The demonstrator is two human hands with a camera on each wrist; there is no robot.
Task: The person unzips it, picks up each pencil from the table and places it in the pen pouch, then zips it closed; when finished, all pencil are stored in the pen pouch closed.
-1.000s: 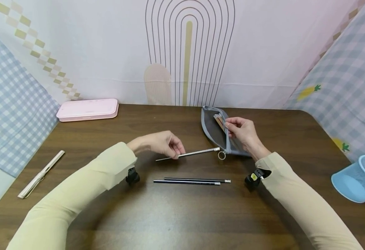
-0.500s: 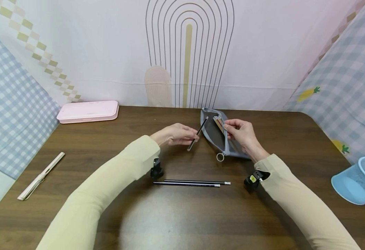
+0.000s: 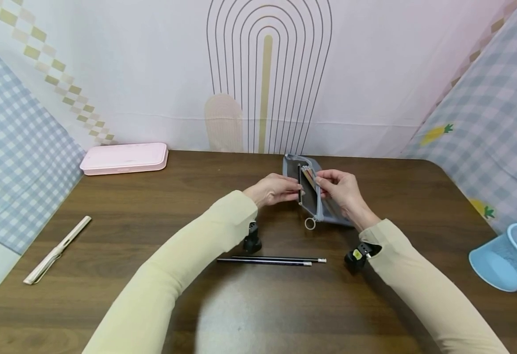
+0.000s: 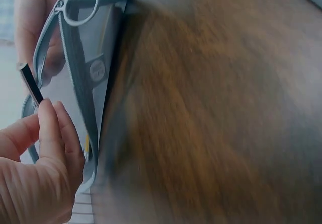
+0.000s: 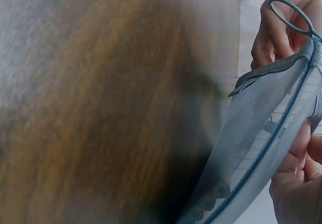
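I see two black pencils point(image 3: 264, 262) side by side on table point(image 3: 121, 216), white tips rightward. Left hand point(image 3: 276, 189), fingertips together, pinches dark pencil point(image 4: 31, 85) at mouth of pouch point(image 3: 319, 202): grey see-through mesh, blue-grey trim, zip parted (pale-ended pencils point(image 3: 308, 174) inside). Right hand point(image 3: 340, 191) pinches pouch's right edge, thumb against fingers.

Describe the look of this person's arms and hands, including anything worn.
The long, plain, cream fabric left sleeve and matching right sleeve end at the wrists. A small black device sits at the left wrist; its black counterpart at the right has a yellow-green patch. The left hand and right hand are ungloved.
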